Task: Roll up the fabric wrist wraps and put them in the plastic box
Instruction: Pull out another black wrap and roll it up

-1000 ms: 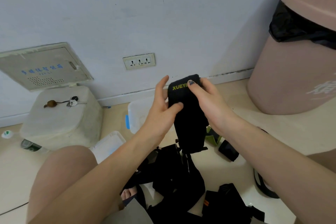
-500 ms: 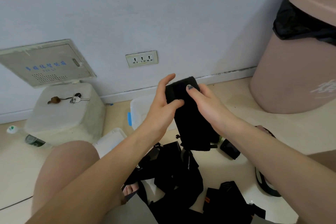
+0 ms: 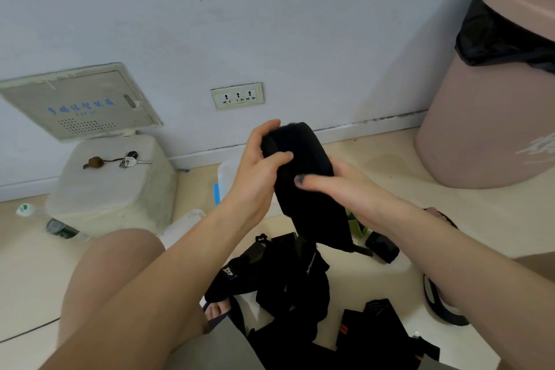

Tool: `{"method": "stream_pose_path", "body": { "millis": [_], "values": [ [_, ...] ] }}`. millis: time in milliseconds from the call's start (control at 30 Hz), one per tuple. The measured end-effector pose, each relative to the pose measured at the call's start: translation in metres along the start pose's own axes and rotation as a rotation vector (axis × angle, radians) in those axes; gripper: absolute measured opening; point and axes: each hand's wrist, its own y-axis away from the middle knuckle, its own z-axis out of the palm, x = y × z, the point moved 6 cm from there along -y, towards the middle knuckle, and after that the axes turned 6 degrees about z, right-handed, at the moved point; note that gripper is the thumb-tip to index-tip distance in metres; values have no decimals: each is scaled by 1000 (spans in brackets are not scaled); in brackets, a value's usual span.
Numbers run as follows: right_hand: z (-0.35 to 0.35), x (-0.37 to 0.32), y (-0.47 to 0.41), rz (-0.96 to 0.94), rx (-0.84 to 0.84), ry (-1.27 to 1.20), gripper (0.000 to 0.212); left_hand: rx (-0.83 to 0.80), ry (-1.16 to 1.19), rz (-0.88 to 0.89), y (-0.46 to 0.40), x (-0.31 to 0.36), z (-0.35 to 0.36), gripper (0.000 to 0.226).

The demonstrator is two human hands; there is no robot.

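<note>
Closest to the camera there's a messy pile of black wraps (image 3: pixel 288 288) on the floor between the person's bare knees, plus a sandal (image 3: pixel 441 306) off to the right. Just above that pile, both hands are up holding one black wrist wrap (image 3: pixel 309 189) in the air. The left hand (image 3: pixel 255 177) has its fingers and thumb curled round the top end, where the fabric is folded over into the start of a roll. The right hand (image 3: pixel 339 186) grips the wrap from the other side, thumb pressed flat across the front; its fingers are tucked behind so I can't see them. The loose tail of the wrap hangs down toward the pile. Right behind the hands sits the clear plastic box (image 3: pixel 225 177) with a blue latch, mostly hidden. Further left, keys (image 3: pixel 132 159) lie on a white container (image 3: pixel 111 189). At the back: wall socket (image 3: pixel 237 96), pink bin (image 3: pixel 492 117) on the right.
</note>
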Motion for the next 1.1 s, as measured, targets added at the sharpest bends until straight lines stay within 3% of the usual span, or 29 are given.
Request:
{"method": "stream_pose_path", "body": {
  "millis": [100, 400, 700, 867, 1000, 1100],
  "values": [
    [1, 12, -1, 15, -32, 117, 43, 27, 105, -40, 0, 2, -1, 53],
    [18, 51, -6, 125, -103, 56, 53, 66, 228, -88, 0, 3, -4, 49],
    [22, 76, -6, 182, -47, 161, 74, 176, 341, -109, -7, 8, -18, 46],
    [25, 84, -1, 205, -94, 178, 67, 190, 355, -105, -5, 10, -19, 46],
    [27, 99, 3, 242, -116, 239, 47, 231, 364, -77, -10, 17, -27, 45],
    [34, 109, 10, 283, -218, 311, 58, 226, 354, -95, -7, 16, -27, 45]
  ]
}}
